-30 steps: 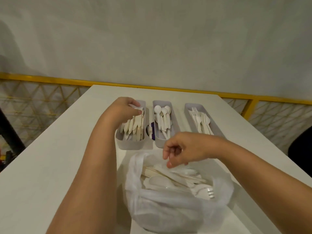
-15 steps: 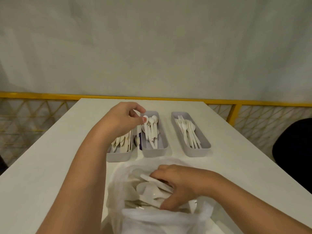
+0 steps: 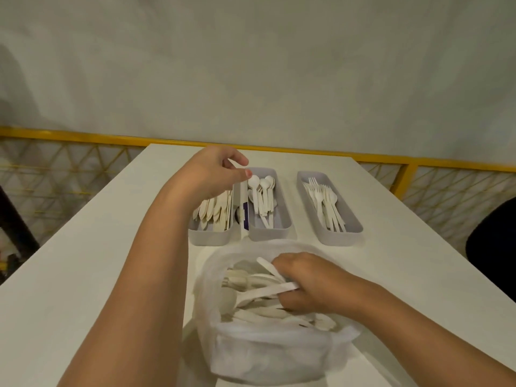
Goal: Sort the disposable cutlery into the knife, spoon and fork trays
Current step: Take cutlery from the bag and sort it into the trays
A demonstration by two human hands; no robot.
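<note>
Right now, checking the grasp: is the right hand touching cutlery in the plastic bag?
Touching. Head view: the right hand is inside the plastic bag, fingers curled round a white cutlery handle.

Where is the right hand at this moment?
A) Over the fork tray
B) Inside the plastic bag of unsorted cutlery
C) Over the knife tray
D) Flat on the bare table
B: the right hand is down in the plastic bag, fingers curled round white cutlery; the left hand is the one above the knife tray.

L hand (image 3: 212,174) over knife tray (image 3: 208,238); fork tray (image 3: 340,238) reach free.
</note>
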